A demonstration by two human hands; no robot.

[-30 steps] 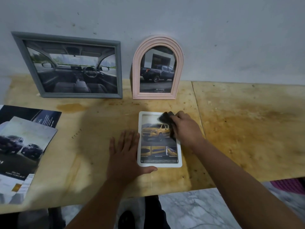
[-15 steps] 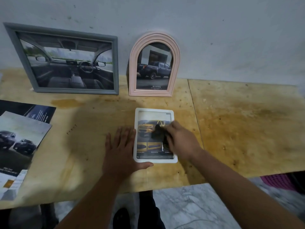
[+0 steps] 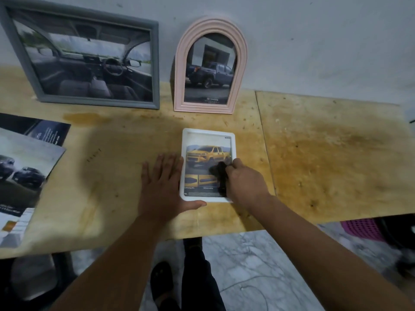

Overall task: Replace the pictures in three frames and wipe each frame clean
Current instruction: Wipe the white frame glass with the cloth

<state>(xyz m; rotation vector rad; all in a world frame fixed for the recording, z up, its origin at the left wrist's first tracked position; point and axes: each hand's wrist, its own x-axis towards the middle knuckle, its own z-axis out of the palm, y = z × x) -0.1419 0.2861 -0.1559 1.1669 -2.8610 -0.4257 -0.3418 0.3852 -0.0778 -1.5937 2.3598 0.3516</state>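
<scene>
While the white frame (image 3: 208,164) lies flat near the bench's (image 3: 325,153) front edge, the right hand (image 3: 243,182) pinches a dark cloth (image 3: 218,173) against its glass, and the left hand (image 3: 162,187) presses flat beside it, fingers together, thumb along the bottom rim. A grey frame (image 3: 89,61) and pink arched frame (image 3: 210,66) stand at the back edge holding car pictures, seemingly finished, though their cleanliness is unclear. Loose prints (image 3: 24,167) lie at the left edge.

A stained plywood table (image 3: 325,153) stands against a grey-white wall (image 3: 314,41), over a marbled floor (image 3: 247,254)
</scene>
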